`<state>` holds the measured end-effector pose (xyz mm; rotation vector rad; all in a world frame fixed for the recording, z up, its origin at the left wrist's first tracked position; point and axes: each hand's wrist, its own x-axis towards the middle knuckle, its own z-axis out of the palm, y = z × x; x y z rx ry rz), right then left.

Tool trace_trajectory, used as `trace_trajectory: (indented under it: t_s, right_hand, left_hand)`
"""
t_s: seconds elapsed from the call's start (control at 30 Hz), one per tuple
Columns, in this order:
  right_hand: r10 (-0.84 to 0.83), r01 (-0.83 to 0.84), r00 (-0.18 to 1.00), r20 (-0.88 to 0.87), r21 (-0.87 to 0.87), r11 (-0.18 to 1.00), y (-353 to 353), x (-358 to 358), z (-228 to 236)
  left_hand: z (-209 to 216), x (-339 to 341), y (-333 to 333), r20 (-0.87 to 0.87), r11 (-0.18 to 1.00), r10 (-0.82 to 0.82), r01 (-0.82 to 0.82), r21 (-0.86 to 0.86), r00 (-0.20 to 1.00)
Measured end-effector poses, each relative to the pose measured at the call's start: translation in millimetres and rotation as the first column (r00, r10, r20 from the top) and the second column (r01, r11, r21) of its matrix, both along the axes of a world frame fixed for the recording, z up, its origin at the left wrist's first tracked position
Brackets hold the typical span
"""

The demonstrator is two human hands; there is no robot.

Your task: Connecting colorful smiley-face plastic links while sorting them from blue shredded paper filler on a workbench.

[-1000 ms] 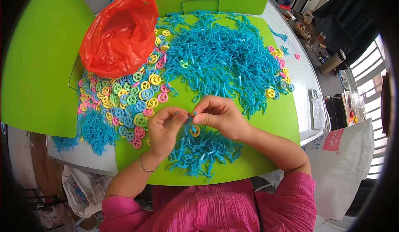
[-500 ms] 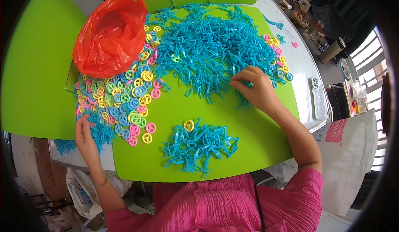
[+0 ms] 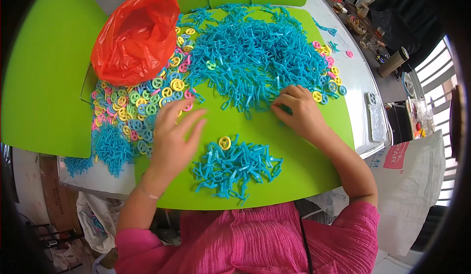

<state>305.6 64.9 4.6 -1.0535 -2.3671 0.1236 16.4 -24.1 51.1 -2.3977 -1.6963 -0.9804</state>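
A large heap of thin blue plastic pieces (image 3: pixel 240 48), some with looped ends, covers the far middle of a green board (image 3: pixel 314 171). At its near right edge, my right hand (image 3: pixel 300 111) pinches a blue plastic piece, mostly hidden by the fingers. My left hand (image 3: pixel 174 139), a little blurred, hovers over the right edge of the small coloured wheels (image 3: pixel 132 102), fingers apart and nothing visible in them. Nearer me lies a smaller pile of the blue pieces (image 3: pixel 235 168), with a yellow wheel (image 3: pixel 224 143) on its far edge.
A red plastic bag (image 3: pixel 135 38) rests on the wheels at far left. More blue pieces (image 3: pixel 113 146) lie at the left. Other wheels (image 3: pixel 333 80) lie right of the big heap. A phone (image 3: pixel 376 117) lies on the white table's right side.
My left hand has swung right and away from me, from the left-hand blue pieces to the wheels' right edge. My right hand has dropped slightly nearer, uncovering a yellow wheel beside it.
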Motion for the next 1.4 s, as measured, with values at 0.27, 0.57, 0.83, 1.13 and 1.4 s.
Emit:
trace_trajectory:
  t_s: [0.27,0.57,0.83,1.13,1.4]
  right_hand:
    - [0.143,-0.147,0.984,-0.106,-0.031,0.989,-10.4,-6.5,4.4]
    - [0.119,-0.174,0.971,-0.207,-0.269,0.947,-12.8,1.4,9.5]
    - [-0.185,-0.273,0.813,-0.552,-0.642,0.717,-9.0,4.5,12.5]
    - [-0.270,-0.307,0.709,-0.652,-0.629,0.714,-5.2,9.4,8.7]
    - [-0.351,-0.353,0.666,-0.659,-0.692,0.629,-12.1,7.1,5.3]
  left_hand:
    - [-23.5,69.8,84.0,-0.019,0.942,-0.333,0.332,-0.052,0.943]
    - [-29.5,57.7,97.1,-0.014,0.921,-0.352,0.344,-0.183,0.936]
    - [-24.5,58.0,81.2,0.001,0.947,-0.210,0.203,-0.250,0.978]
    - [-9.9,70.2,74.9,-0.249,0.947,-0.322,0.311,-0.085,0.913]
    - [-25.6,70.6,84.8,0.142,0.918,-0.295,0.322,-0.234,0.945]
